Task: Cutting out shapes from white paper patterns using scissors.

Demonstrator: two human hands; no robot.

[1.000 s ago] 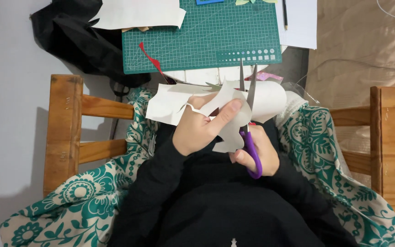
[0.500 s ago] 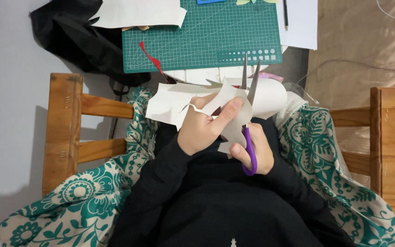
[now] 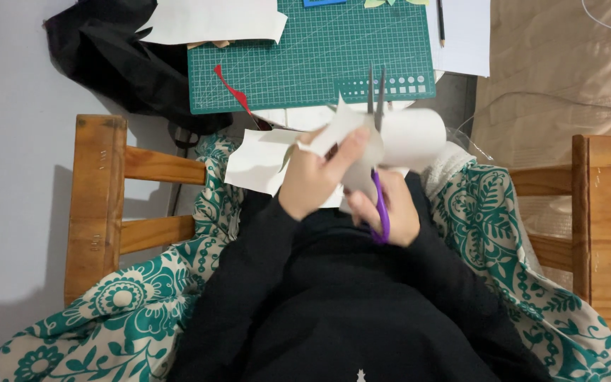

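One pair of purple-handled scissors (image 3: pixel 378 177) is gripped by the right hand (image 3: pixel 389 209), fingers closed through the loops; one sheet of white paper (image 3: pixel 362 141) is pinched in the left hand (image 3: pixel 316 177) above the lap, blades nearly together; beyond, one green cutting mat (image 3: pixel 305 49) is seen, flanked by two wooden armrests (image 3: pixel 97 205).

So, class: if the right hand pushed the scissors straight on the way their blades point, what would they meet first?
From the right hand, the scissors point up the picture; past the paper they would probably meet the green mat, though depth is unclear.
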